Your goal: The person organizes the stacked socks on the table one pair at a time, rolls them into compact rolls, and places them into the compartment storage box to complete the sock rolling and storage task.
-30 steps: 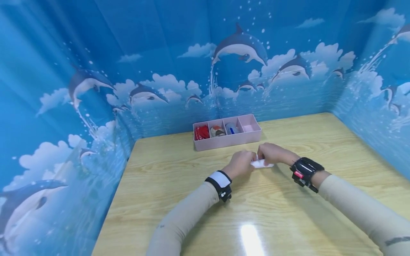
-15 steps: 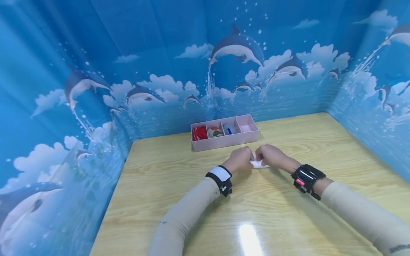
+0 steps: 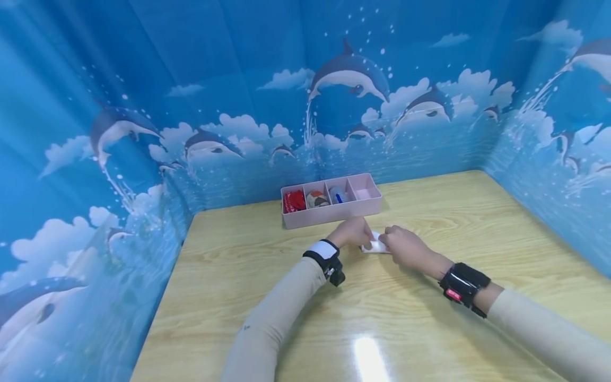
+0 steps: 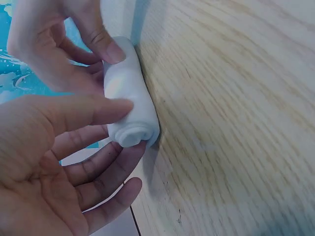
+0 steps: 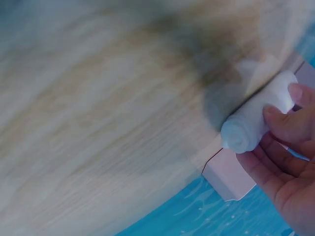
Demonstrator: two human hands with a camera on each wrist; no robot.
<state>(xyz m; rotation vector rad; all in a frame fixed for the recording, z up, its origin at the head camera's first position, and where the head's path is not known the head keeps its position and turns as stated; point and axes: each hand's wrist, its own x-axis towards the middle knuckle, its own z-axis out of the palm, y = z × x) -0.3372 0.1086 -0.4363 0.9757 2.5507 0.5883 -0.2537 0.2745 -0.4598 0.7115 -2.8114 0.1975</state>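
Observation:
A small white cloth roll (image 3: pixel 376 246) lies on the wooden table in front of the pink box, its coiled end visible in both wrist views. My left hand (image 3: pixel 353 232) pinches one end; in the left wrist view its thumb is on top and fingers are underneath the roll (image 4: pixel 129 86). My right hand (image 3: pixel 404 247) pinches the other end, with thumb and fingers around the roll (image 5: pixel 258 118) in the right wrist view. In the head view, part of the cloth is hidden by the fingers.
A pink divided box (image 3: pixel 329 213) stands at the back of the table (image 3: pixel 248 265). Three compartments hold a red cloth (image 3: pixel 294 201), a patterned bundle (image 3: pixel 317 199) and a grey-blue bundle (image 3: pixel 338 195). A dolphin-print curtain (image 3: pixel 238 79) surrounds the back and sides.
The right hand has come slightly nearer the front of the table, and the left hand has shifted slightly left. More of the white roll shows between them. The view has shifted slightly.

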